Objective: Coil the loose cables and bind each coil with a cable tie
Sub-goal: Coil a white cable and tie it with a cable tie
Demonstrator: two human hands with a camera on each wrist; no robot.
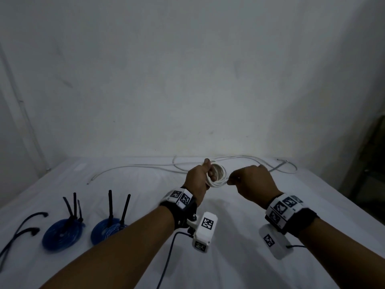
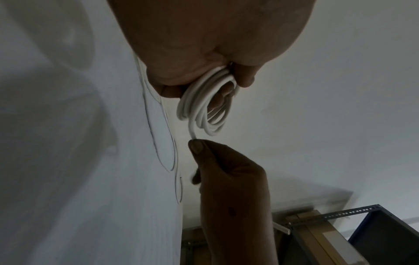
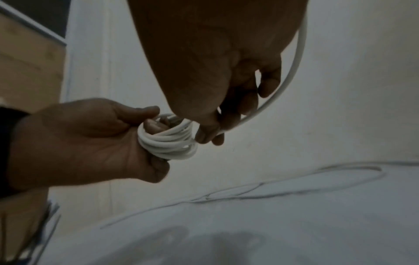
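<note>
A white cable coil (image 1: 217, 173) (image 2: 205, 105) (image 3: 169, 141) of several loops is held above the table in my left hand (image 1: 200, 176) (image 3: 90, 141), thumb on top and fingers through the loops. Just right of it my right hand (image 1: 253, 184) (image 2: 224, 170) (image 3: 217, 86) pinches the free strand (image 3: 292, 71) where it leaves the coil. The rest of the white cable (image 1: 239, 161) trails loose over the far side of the table. Two blue coils (image 1: 62, 233) (image 1: 107, 230), each with black ties sticking up, lie at the front left.
Two loose black cable ties (image 1: 23, 228) lie at the far left edge of the white table (image 1: 270, 272). A bare wall rises behind it. A metal shelf frame and boards (image 2: 340, 231) stand beside the table on the right.
</note>
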